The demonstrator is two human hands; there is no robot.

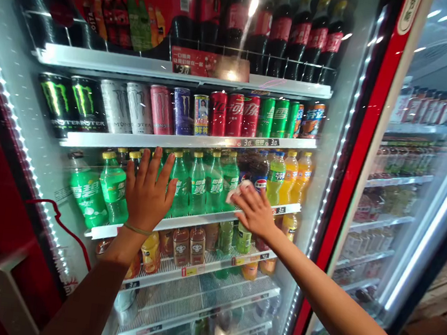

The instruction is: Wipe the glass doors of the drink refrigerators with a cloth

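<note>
A glass fridge door [199, 97] stands in front of me, with lamp reflections and a few marks on it. My left hand [148, 194] lies open against the glass, fingers spread, in front of the row of green soda bottles; a thin band circles its wrist. To its right, my right hand [256, 211] presses a crumpled white cloth [235, 191] to the glass. Only part of that cloth shows past the fingers; whether it is fabric or paper I cannot tell. Behind the right hand are dark and green bottles.
Behind the glass, shelves hold drink cans [235, 116], cola bottles [281, 31] and orange soda bottles [302, 174]. A door handle [7, 293] juts out at lower left. A red frame post [367, 130] separates this fridge from another stocked fridge [391, 181] at right.
</note>
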